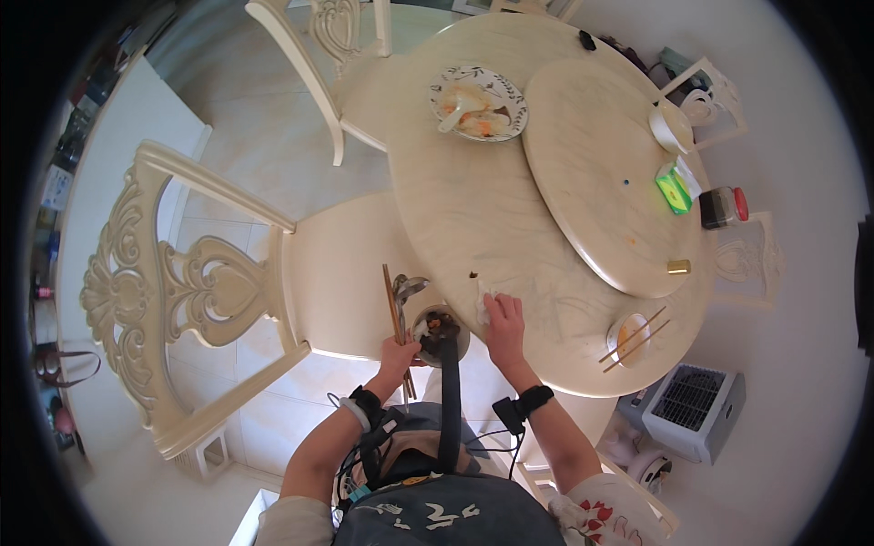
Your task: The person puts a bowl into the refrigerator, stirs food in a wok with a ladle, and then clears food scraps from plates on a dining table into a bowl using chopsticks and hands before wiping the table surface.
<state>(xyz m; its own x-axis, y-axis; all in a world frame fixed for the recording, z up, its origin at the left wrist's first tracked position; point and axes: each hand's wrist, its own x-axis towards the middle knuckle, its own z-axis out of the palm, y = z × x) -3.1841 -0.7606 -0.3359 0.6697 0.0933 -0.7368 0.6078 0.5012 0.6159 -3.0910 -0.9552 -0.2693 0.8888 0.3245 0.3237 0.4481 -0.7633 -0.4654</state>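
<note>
My left hand [398, 358] grips a bowl [462, 348] with dark food scraps in it, together with wooden chopsticks [390, 300] and a metal ladle [410, 286]. The bowl is beside the table's near edge. On the tabletop [464, 205], my right hand [504, 324] presses a white tissue [482, 300] between its fingers and the surface. A small dark scrap [473, 275] lies just beyond the tissue. Farther along the table stands a patterned plate [515, 123] with food remains and a white spoon [452, 121]. To the right, chopsticks rest across a soiled bowl [618, 329].
A raised turntable [594, 170] carries a white bowl [670, 128], a green tissue pack [674, 190] and a gold-coloured cylinder [679, 267]. A jar with a red lid [720, 208] stands at the far edge. Carved chairs [341, 273] flank the table; a grey appliance [696, 409] is at right.
</note>
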